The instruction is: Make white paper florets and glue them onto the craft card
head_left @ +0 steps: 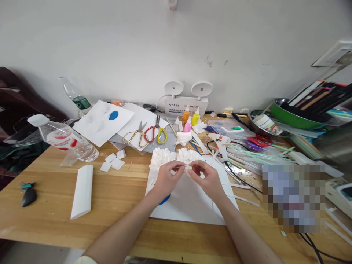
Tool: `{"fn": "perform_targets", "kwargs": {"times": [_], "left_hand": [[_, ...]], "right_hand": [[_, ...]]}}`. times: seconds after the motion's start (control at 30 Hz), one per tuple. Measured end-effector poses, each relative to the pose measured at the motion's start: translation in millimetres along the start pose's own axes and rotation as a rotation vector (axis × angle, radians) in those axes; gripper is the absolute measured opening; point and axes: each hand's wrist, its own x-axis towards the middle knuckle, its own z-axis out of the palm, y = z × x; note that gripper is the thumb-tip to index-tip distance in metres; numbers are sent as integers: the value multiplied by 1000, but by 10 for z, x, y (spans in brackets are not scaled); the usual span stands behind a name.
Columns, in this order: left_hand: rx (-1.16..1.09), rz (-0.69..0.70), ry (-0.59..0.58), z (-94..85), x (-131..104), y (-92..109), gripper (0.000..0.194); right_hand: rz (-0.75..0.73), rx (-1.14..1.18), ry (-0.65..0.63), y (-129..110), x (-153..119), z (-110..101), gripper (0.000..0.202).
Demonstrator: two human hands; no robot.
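Above a white sheet (192,207), my left hand (168,179) and my right hand (206,179) meet with their fingertips close together. Both are closed in a pinch on a small white piece (187,168), mostly covered by the fingers, perhaps paper. Clumps of small crumpled white bits (160,158) cover the far part of the sheet, just beyond my hands. A blue patch (165,200) shows on the sheet, partly hidden under my left wrist.
Left are a water bottle (68,141), white paper squares (117,164) and a folded white strip (82,191). Behind lie gold-handled scissors (136,135), red-and-yellow-handled pliers (156,132) and small paint-like bottles (187,124). A glue gun (220,146) with its cord stands right, near thin strips.
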Motion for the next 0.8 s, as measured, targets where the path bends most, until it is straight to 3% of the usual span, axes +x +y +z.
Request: {"fn": "perform_targets", "kwargs": {"times": [0.23, 0.8], "left_hand": [[8, 60, -23, 3, -12, -6, 17], [29, 53, -4, 14, -13, -35, 17]], "right_hand": [[-35, -74, 17, -47, -4, 9, 9], [-29, -64, -32, -69, -13, 15, 10]]}}
